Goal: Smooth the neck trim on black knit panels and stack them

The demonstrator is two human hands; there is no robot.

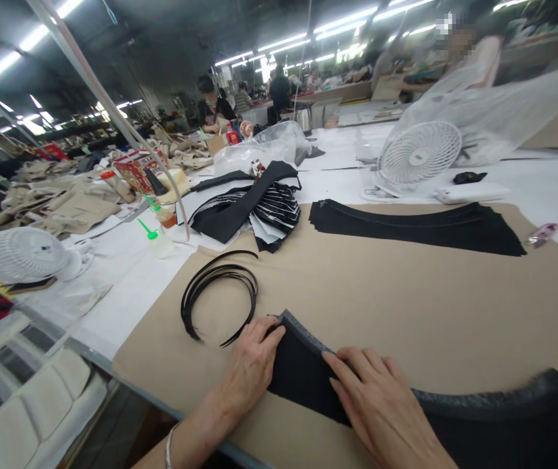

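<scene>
A long curved black fabric piece (303,368) lies along the near side of the tan board, a greyish strip (307,333) running along its curved upper edge. At its left end, my left hand (254,355) is closed, pinching the corner between thumb and fingers. My right hand (381,397) bears on the piece further right, index fingertip at the grey edge and thumb bent below it. The cloth under my right palm is hidden. Just beyond my left hand lies a loose coil of thin black strips (188,303).
Tan board (381,286) covers the near table. Stacked black pieces (416,225) and a black-and-white bundle (259,205) lie beyond. White fans (420,153) stand right and left, with green-tipped bottles (159,242), a pole (113,111) and plastic wrap nearby. Other people work behind.
</scene>
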